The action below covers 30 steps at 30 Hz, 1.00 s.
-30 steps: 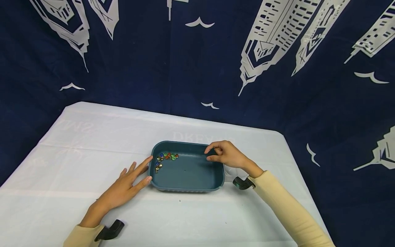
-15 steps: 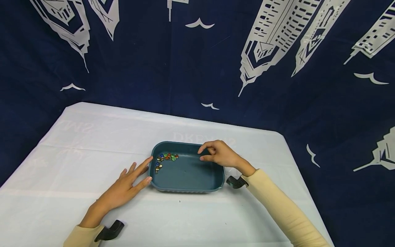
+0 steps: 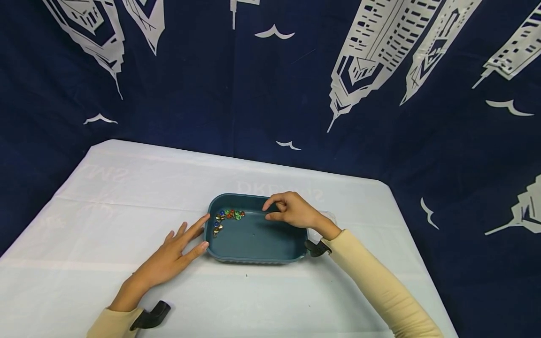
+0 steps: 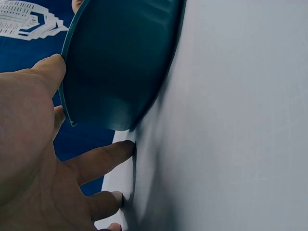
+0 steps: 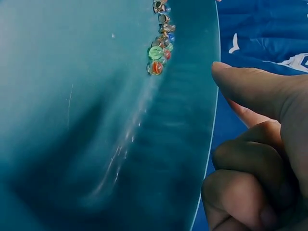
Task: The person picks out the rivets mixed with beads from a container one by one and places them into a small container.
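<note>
A dark teal plastic tub (image 3: 258, 246) sits on the white-covered table. Small glass marbles (image 3: 230, 214) in green, red, blue and gold tones lie along its far left corner; in the right wrist view the marbles (image 5: 156, 53) form a line beside the wall. My left hand (image 3: 165, 260) has its fingers spread, with the index finger and thumb at the tub's left rim. Over the far right part of the tub hangs my right hand (image 3: 291, 210), thumb and index finger held apart with nothing between them. Its other fingers (image 5: 240, 192) are curled in.
A clear, see-through container (image 3: 327, 218) stands right of the tub, partly hidden behind my right wrist. Black cameras are strapped at both wrists. Beyond the table (image 3: 169, 173) hangs a navy cloth (image 3: 203, 94) with white building prints.
My right hand has moved left over the tub, and more of the clear container shows behind it. My left hand, the tub and the marbles have stayed in place.
</note>
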Each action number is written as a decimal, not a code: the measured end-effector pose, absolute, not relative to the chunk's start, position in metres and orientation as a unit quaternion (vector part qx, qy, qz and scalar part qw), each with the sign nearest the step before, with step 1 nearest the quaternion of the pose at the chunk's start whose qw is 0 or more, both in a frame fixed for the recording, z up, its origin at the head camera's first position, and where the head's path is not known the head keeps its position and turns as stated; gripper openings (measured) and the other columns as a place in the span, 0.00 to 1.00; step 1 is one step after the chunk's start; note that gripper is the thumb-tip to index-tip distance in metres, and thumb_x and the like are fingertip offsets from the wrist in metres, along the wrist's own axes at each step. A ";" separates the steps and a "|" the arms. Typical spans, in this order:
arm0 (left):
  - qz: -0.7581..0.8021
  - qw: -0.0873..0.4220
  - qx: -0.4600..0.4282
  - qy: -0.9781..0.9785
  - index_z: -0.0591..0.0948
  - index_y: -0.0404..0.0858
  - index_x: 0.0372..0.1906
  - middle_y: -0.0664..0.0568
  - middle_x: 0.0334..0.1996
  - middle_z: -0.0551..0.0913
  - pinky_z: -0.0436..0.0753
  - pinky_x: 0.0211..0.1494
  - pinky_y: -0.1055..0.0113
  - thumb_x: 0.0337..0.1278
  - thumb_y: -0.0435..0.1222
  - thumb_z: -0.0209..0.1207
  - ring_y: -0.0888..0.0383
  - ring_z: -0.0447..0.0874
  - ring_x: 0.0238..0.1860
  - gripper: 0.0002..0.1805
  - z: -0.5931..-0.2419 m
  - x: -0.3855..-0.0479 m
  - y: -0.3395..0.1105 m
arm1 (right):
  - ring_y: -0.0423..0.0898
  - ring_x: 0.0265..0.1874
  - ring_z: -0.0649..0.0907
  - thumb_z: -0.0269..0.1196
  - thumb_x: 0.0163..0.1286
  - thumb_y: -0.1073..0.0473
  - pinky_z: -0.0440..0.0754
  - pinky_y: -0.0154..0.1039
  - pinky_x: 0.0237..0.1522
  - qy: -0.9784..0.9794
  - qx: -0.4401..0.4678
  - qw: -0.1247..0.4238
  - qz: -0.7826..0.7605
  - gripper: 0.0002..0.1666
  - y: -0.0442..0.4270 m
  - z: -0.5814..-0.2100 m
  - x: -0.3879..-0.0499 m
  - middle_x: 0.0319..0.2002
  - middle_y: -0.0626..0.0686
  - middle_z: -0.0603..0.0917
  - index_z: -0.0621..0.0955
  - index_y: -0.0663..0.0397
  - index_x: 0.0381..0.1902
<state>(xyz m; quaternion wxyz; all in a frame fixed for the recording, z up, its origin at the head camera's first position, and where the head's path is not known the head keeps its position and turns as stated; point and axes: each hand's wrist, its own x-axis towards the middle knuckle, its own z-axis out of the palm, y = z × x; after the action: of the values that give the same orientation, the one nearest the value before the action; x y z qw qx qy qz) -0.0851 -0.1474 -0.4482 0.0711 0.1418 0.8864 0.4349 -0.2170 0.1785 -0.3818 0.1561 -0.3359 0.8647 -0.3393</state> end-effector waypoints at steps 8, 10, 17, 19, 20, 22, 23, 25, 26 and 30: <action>0.434 0.066 0.146 0.887 0.51 0.62 0.80 0.37 0.68 0.73 0.38 0.68 0.21 0.74 0.53 0.52 0.22 0.41 0.75 0.37 -0.447 -0.084 -0.147 | 0.36 0.12 0.60 0.71 0.65 0.63 0.80 0.34 0.42 0.860 -0.343 0.157 -0.343 0.12 0.168 -0.386 -0.218 0.11 0.41 0.55 0.86 0.60 0.46; 0.433 0.065 0.147 0.887 0.51 0.62 0.80 0.38 0.68 0.73 0.39 0.68 0.21 0.74 0.53 0.52 0.22 0.41 0.75 0.37 -0.447 -0.084 -0.147 | 0.37 0.11 0.59 0.71 0.65 0.63 0.80 0.34 0.41 0.859 -0.345 0.155 -0.344 0.12 0.166 -0.386 -0.218 0.11 0.41 0.55 0.86 0.60 0.46; 0.433 0.065 0.147 0.887 0.51 0.62 0.80 0.37 0.69 0.73 0.39 0.68 0.21 0.74 0.52 0.52 0.22 0.41 0.75 0.37 -0.447 -0.085 -0.148 | 0.36 0.11 0.59 0.70 0.66 0.62 0.81 0.33 0.41 0.860 -0.348 0.163 -0.335 0.13 0.156 -0.389 -0.216 0.10 0.41 0.56 0.86 0.61 0.46; 0.434 0.066 0.147 0.887 0.50 0.63 0.80 0.38 0.69 0.73 0.38 0.68 0.22 0.74 0.53 0.52 0.23 0.41 0.76 0.37 -0.448 -0.085 -0.147 | 0.36 0.11 0.59 0.70 0.66 0.62 0.80 0.32 0.39 0.859 -0.353 0.165 -0.333 0.13 0.154 -0.391 -0.216 0.10 0.40 0.56 0.86 0.61 0.47; 0.434 0.066 0.146 0.887 0.50 0.63 0.80 0.38 0.69 0.73 0.38 0.69 0.22 0.74 0.53 0.52 0.23 0.41 0.76 0.37 -0.449 -0.085 -0.147 | 0.36 0.11 0.59 0.70 0.66 0.62 0.79 0.32 0.37 0.858 -0.356 0.166 -0.332 0.13 0.152 -0.391 -0.216 0.10 0.40 0.56 0.86 0.61 0.47; 0.435 0.068 0.145 0.886 0.50 0.63 0.80 0.38 0.69 0.73 0.38 0.69 0.22 0.74 0.53 0.52 0.23 0.41 0.76 0.37 -0.449 -0.086 -0.147 | 0.36 0.11 0.59 0.70 0.66 0.62 0.78 0.31 0.34 0.855 -0.362 0.165 -0.332 0.12 0.150 -0.392 -0.216 0.10 0.40 0.57 0.86 0.61 0.47; 0.435 0.068 0.144 0.886 0.50 0.63 0.80 0.38 0.69 0.73 0.38 0.69 0.22 0.74 0.53 0.52 0.23 0.40 0.76 0.37 -0.450 -0.086 -0.147 | 0.36 0.11 0.59 0.70 0.66 0.62 0.77 0.31 0.33 0.855 -0.364 0.164 -0.332 0.12 0.148 -0.392 -0.216 0.10 0.40 0.57 0.86 0.61 0.46; 0.435 0.069 0.143 0.886 0.50 0.64 0.80 0.38 0.69 0.73 0.38 0.69 0.22 0.74 0.53 0.52 0.23 0.41 0.76 0.37 -0.450 -0.086 -0.147 | 0.36 0.11 0.59 0.69 0.66 0.63 0.77 0.30 0.33 0.853 -0.367 0.164 -0.331 0.12 0.146 -0.393 -0.217 0.10 0.40 0.57 0.86 0.61 0.47; 0.435 0.070 0.142 0.886 0.50 0.64 0.80 0.38 0.69 0.73 0.38 0.69 0.22 0.74 0.53 0.52 0.23 0.41 0.76 0.37 -0.450 -0.086 -0.147 | 0.36 0.11 0.59 0.69 0.66 0.63 0.77 0.30 0.33 0.853 -0.369 0.164 -0.332 0.12 0.144 -0.393 -0.217 0.10 0.40 0.57 0.86 0.61 0.46; 0.435 0.069 0.142 0.887 0.50 0.63 0.80 0.38 0.69 0.73 0.38 0.69 0.22 0.74 0.53 0.52 0.23 0.41 0.76 0.37 -0.450 -0.086 -0.147 | 0.36 0.11 0.59 0.69 0.66 0.63 0.76 0.30 0.33 0.852 -0.373 0.164 -0.330 0.11 0.139 -0.395 -0.217 0.10 0.40 0.57 0.86 0.60 0.46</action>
<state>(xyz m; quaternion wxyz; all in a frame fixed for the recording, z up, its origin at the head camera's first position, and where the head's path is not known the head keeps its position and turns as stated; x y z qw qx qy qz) -0.0859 -0.1469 -0.4500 0.0690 0.1423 0.8866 0.4346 -0.2173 0.1390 -0.3949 0.1640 -0.3730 0.8517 -0.3295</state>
